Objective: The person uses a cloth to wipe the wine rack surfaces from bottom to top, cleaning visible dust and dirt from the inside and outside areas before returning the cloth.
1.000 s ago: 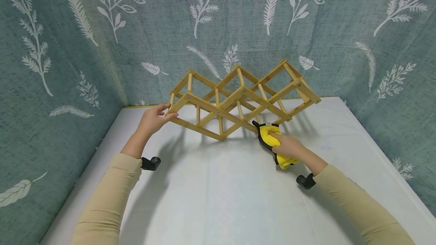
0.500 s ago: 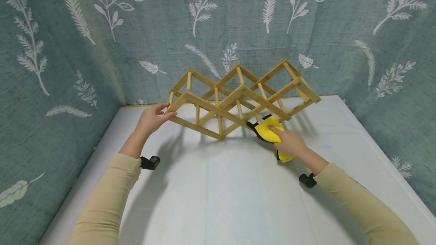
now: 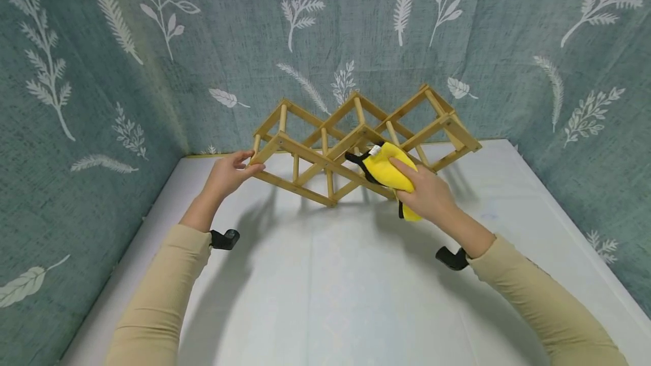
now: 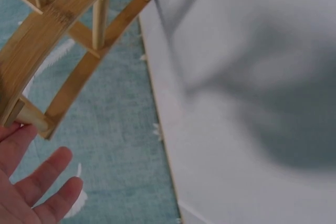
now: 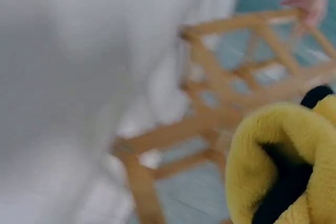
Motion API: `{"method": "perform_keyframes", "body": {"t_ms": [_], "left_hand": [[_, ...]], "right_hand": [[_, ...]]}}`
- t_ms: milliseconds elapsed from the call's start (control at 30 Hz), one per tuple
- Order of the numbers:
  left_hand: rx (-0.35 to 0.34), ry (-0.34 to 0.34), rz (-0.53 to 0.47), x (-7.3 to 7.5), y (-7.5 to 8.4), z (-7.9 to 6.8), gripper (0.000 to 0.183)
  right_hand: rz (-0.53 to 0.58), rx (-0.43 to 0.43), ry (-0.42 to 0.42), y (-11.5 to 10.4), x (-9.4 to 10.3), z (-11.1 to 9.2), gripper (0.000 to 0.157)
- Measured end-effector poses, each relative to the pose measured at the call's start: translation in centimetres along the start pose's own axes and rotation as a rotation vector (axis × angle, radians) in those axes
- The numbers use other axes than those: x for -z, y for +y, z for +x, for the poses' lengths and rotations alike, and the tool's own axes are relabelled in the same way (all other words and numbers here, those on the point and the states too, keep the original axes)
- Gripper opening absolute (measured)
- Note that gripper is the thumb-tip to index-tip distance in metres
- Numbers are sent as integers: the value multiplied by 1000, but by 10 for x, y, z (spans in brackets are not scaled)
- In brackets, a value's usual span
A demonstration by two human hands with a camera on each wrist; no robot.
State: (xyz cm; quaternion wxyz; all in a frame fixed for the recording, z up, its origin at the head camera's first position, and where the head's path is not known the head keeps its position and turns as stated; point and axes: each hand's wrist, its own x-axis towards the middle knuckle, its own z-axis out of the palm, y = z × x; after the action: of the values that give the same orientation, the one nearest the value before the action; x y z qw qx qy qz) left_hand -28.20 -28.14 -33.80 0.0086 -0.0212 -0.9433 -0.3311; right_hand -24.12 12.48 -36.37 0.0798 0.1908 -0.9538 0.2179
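Note:
A folding wooden lattice rack (image 3: 325, 162), with slats crossed in a zigzag and joined by round dowels, stands at the back of the white table. At its left end my left hand (image 3: 228, 178) pinches the corner between thumb and fingers; in the left wrist view the other fingers (image 4: 44, 174) spread free below the slat. My right hand (image 3: 424, 191) grips a bunched yellow cloth (image 3: 389, 168) with black edging and a small white tag. The cloth overlaps the rack's front slats right of the middle. In the right wrist view the yellow cloth (image 5: 252, 166) hides my right hand.
Grey-green fabric (image 3: 244, 27) with white leaf prints hangs behind the table and at both sides. The white-covered table (image 3: 325, 287) stretches in front of the rack, crossed by shadows of arms and rack. Black wrist cameras (image 3: 452, 258) jut from the sleeves.
My right hand has moved the yellow cloth up and to the left, from the rack's lower edge onto its front slats. The left hand and the rack stay nearly still.

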Motion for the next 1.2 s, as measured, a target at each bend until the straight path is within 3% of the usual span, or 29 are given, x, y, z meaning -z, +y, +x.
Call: {"method": "perform_keyframes", "body": {"t_ms": [67,200,267,367,500,600,667,767,900,967,1033,1200], "left_hand": [[14,-9,-7,0,0,-1,76],[38,-29,-26,-2,2,0,78],[38,-33,-31,-3,3,1,79],[32,-33,-28,-4,4,2,81],[31,-15,-14,-2,3,4,80],[36,-3,-15,0,2,3,78],[38,-1,-23,0,1,3,77],[34,-3,-35,-2,0,3,78],[20,-5,-24,-3,0,3,81],[17,-6,-19,-3,0,3,82],[16,-5,-17,-3,0,3,81],[5,3,-18,1,0,3,77]], "right_hand": [[-8,-9,-60,3,-12,7,61],[52,-9,-266,8,-41,6,62],[87,2,-305,5,-44,2,62],[101,62,-217,-8,-31,-3,61],[60,206,99,-30,-4,7,60],[0,222,213,-43,5,23,62],[-32,190,169,-50,2,33,63],[-72,154,19,-56,-13,41,62],[-21,108,-194,-63,-27,36,61],[14,82,-256,-68,-27,31,62],[20,80,-225,-73,-24,27,63],[-42,143,-19,-85,-20,29,63]]}}
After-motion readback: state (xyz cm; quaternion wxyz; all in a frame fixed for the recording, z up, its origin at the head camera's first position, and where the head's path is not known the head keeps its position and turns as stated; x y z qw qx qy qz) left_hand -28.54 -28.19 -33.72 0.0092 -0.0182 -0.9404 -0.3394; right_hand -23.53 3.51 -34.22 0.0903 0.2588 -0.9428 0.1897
